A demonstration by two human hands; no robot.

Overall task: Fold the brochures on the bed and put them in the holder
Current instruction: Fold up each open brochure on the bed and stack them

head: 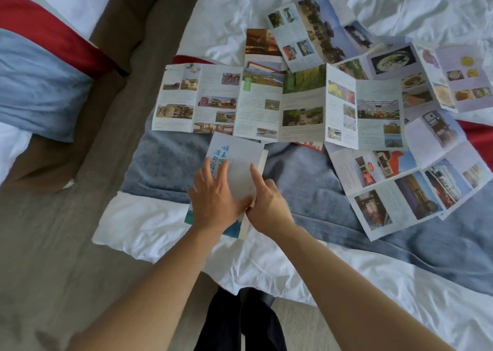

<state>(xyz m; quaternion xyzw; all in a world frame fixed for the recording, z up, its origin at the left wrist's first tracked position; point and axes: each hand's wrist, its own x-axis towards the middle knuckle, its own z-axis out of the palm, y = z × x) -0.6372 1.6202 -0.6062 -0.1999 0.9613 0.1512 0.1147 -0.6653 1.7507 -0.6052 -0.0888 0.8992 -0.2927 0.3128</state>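
Left hand [213, 201] flat on the folded brochure [236, 163], fingers [222, 167] straight and spread, pressing it onto the blue throw [306, 179] of the bed [386, 284]. Right hand [266, 203] just right of it at the brochure's right edge, forefinger straight along the fold, other fingers curled; grip there unclear. Beyond the folded brochure, a long unfolded brochure [266, 102]; farther right of it, more open brochures [400, 190] overlapping.

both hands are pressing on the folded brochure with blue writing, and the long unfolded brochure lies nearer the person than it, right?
Not quite. In the head view both the left hand and right hand do press on the folded brochure, but the long unfolded brochure lies beyond it, farther from the person.
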